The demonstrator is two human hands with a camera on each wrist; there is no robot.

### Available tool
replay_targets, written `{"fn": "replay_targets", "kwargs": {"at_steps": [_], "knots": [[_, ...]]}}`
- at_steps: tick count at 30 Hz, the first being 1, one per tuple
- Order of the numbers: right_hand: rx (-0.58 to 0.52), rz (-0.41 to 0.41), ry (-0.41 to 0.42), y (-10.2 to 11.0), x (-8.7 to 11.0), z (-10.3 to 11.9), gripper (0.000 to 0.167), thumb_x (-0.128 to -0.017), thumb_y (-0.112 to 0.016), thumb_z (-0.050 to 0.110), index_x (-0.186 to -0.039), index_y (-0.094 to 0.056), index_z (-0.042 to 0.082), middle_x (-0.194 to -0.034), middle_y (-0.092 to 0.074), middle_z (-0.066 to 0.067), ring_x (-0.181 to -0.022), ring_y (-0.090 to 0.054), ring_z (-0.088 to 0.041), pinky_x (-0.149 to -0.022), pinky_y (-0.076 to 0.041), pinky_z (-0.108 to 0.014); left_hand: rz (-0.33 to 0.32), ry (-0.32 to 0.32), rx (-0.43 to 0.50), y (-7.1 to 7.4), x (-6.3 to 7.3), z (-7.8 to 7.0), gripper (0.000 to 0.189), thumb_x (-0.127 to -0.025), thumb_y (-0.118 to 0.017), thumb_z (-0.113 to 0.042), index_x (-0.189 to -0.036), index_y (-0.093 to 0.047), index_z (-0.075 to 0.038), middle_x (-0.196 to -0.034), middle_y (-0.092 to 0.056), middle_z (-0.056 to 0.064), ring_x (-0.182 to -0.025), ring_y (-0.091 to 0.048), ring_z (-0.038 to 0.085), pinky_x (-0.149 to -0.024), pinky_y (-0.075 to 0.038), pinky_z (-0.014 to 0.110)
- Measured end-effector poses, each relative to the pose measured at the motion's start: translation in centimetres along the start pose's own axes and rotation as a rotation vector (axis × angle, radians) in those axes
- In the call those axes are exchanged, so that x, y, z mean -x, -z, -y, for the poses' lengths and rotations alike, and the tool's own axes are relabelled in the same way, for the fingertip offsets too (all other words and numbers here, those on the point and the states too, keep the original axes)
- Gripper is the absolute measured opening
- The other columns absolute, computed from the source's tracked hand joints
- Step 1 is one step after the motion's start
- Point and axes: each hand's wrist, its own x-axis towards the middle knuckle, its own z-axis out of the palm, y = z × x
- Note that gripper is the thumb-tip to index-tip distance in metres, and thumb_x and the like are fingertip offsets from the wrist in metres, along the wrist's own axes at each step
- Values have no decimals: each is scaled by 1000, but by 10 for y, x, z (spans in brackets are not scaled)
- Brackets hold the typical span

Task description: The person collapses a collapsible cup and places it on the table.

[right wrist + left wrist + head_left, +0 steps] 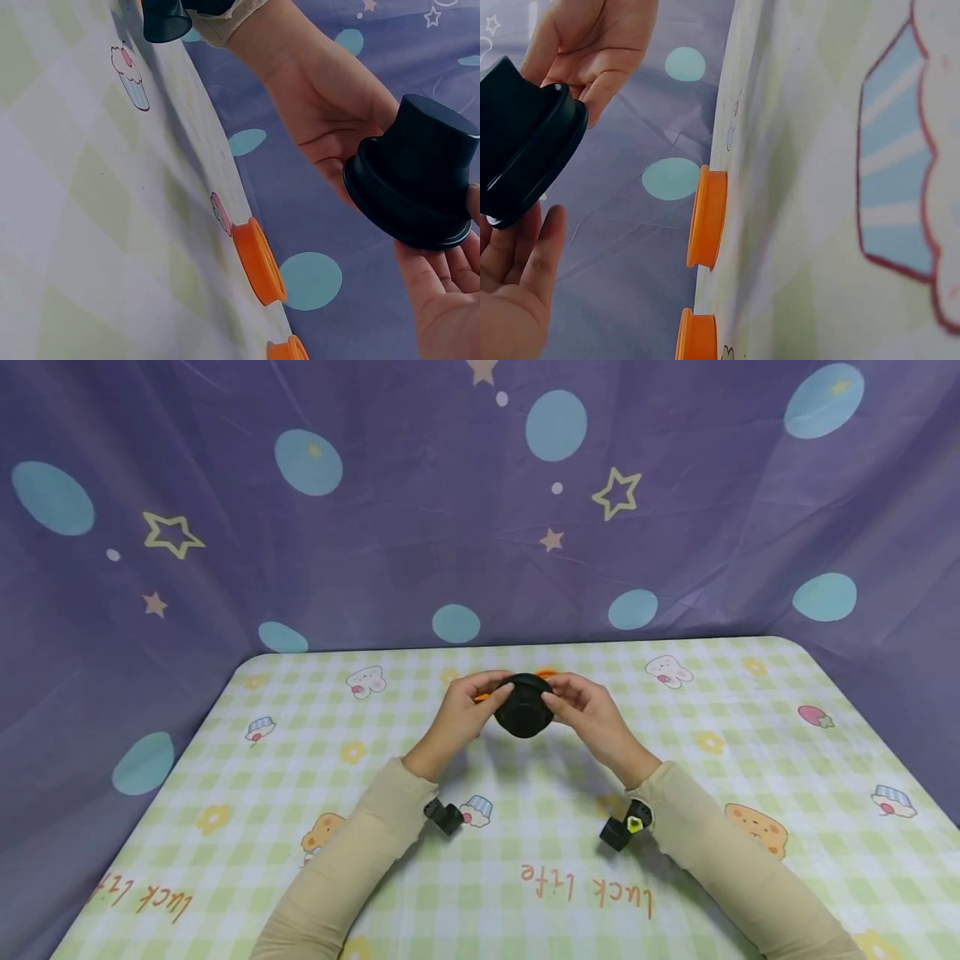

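Observation:
A black plastic piece shaped like a small top hat (524, 708), with a raised, curled brim, is held above the table by both hands. My left hand (459, 710) grips its left side, thumb on the face toward me and fingers behind. From the other side my right hand (596, 714) pinches the brim in the same way. In the right wrist view the hat (416, 176) shows its flat crown and wide brim. Two round orange rimmed pieces (709, 217) stand on the table beyond the hands, partly hidden by them in the head view.
A green-and-white checked cloth (420, 877) with printed cartoons covers the table. Behind it hangs a purple curtain (405, 527) with stars and ovals. Small black cameras (444, 817) sit at both wrists, close over the tabletop.

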Motion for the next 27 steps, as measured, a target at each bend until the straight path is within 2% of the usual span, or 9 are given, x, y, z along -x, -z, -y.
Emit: {"fn": "replay_targets", "kwargs": {"at_steps": [4, 9, 16, 21, 27], "knots": [[2, -5, -2, 1, -1, 1, 24, -94, -56, 5, -114, -54, -9, -92, -64, 3, -81, -64, -9, -73, -55, -25, 35, 15, 40, 1, -4, 10, 27, -94, -57, -6, -116, -62, 9, -101, -67, 24, -83, -65, 10, -72, -53, 21], [-30, 0, -3, 1, 0, 0, 19, -94, -54, 2, -111, -56, -6, -91, -64, 4, -81, -63, -8, -74, -55, -24, 52, 24, 73, 1, -8, 25, 28, -94, -57, -9, -117, -62, 6, -102, -67, 21, -84, -65, 12, -73, -52, 22], [-6, 0, -47, 2, 0, 0, 21, -95, -55, 6, -113, -56, -3, -94, -63, 3, -87, -62, -9, -76, -54, -25, 83, 35, 101, 1, -8, 28, 28, -94, -59, -15, -118, -63, -1, -102, -67, 13, -90, -63, 16, -76, -52, 25], [55, 74, -77, 1, 0, 1, 27, -94, -58, 10, -116, -56, -6, -101, -64, -1, -89, -63, -13, -78, -53, -27, 124, 26, 118, 1, -7, 26, 23, -92, -61, -9, -113, -62, 2, -98, -66, 11, -87, -62, 18, -70, -51, 25], [135, 149, -57, 1, 3, 1, 30, -92, -62, 15, -116, -57, -3, -106, -63, -9, -91, -64, -18, -79, -54, -30, 173, 10, 119, 1, -5, 23, 19, -91, -62, -7, -108, -62, 3, -101, -65, 14, -84, -63, 16, -67, -52, 25]]}}
